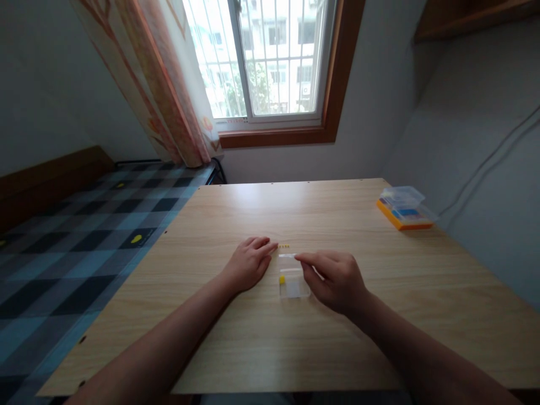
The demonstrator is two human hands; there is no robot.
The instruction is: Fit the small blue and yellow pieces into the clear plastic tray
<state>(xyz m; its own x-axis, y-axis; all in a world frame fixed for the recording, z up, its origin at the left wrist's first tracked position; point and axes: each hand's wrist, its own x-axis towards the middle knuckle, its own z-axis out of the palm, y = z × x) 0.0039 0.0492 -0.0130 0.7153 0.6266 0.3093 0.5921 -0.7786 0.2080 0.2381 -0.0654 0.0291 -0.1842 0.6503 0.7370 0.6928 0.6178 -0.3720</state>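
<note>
My left hand (248, 261) lies on the wooden table (295, 337), fingers stretched toward a row of tiny yellow pieces (284, 246) just past its fingertips. My right hand (333, 278) is to the right, its fingers pinched together on the top edge of a small clear plastic bag (292, 281) that lies flat between the two hands. A small yellow piece (282, 279) shows at the left side of the bag.
A clear-lidded orange box (404, 209) with blue contents stands at the table's far right, near the wall. A bed with a blue and black checked cover (84, 247) runs along the left. A window and curtain are behind the table.
</note>
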